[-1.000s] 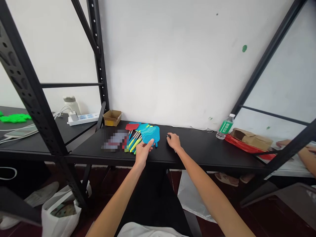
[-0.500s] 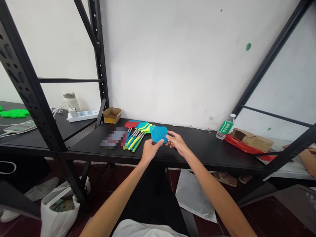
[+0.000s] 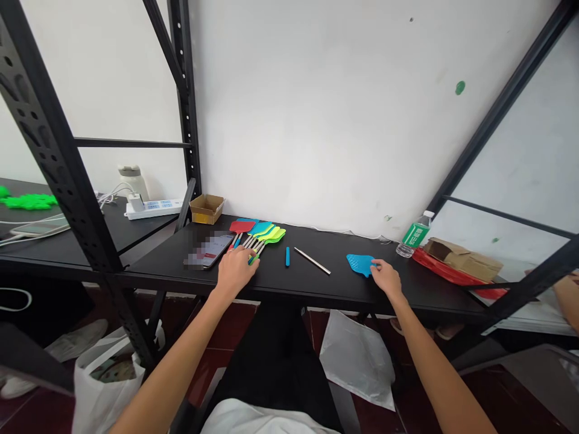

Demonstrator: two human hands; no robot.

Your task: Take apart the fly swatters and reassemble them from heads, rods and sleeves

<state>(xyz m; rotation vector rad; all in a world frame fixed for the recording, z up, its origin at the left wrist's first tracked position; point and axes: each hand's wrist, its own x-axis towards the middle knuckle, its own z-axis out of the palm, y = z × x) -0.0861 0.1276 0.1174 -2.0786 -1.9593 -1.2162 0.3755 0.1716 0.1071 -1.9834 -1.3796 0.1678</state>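
My right hand (image 3: pixel 386 278) pinches the right edge of a blue perforated fly swatter head (image 3: pixel 360 264), low over the right part of the black table (image 3: pixel 312 292). To its left a thin metal rod (image 3: pixel 313 261) and a short blue handle (image 3: pixel 287 257) lie apart. My left hand (image 3: pixel 236 270) is closed over the handles of a row of fly swatters (image 3: pixel 260 232) with red, blue and yellow-green heads. A green handle shows by its fingertips; other handles are hidden beneath the hand.
Left of the swatters lies a phone (image 3: pixel 210 250), with a small open cardboard box (image 3: pixel 207 209) behind. At right stand a water bottle (image 3: pixel 415 234) and a cardboard piece (image 3: pixel 464 258) on red plastic. Another person's arm (image 3: pixel 566 295) shows at the right edge.
The blue swatter head has gone right and down in my right hand. My left hand has let go of it and moved left onto the swatter handles. The rod and blue handle now show.
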